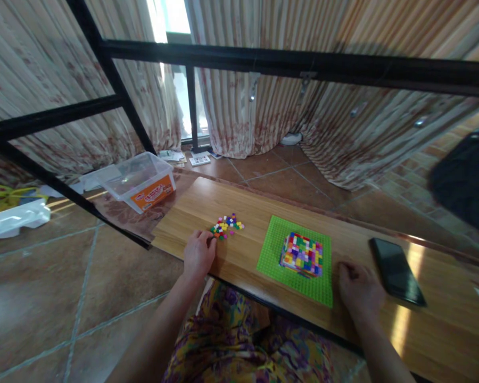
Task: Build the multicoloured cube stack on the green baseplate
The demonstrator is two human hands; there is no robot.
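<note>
The left hand (pixel 198 254) rests on the wooden desk (pixel 247 202), fingers loosely curled and holding nothing, its fingertips touching a small pile of loose coloured bricks (pixel 226 226). The right hand (pixel 359 291) lies curled and empty just beside the green baseplate (pixel 271 258), which carries a multicoloured brick block (pixel 302 254). A dark phone (pixel 397 271) lies near the right hand.

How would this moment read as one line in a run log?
left hand: at loose bricks, grip unclear | right hand: resting on table beside green baseplate | brick block: on baseplate | phone: right of hand
</note>
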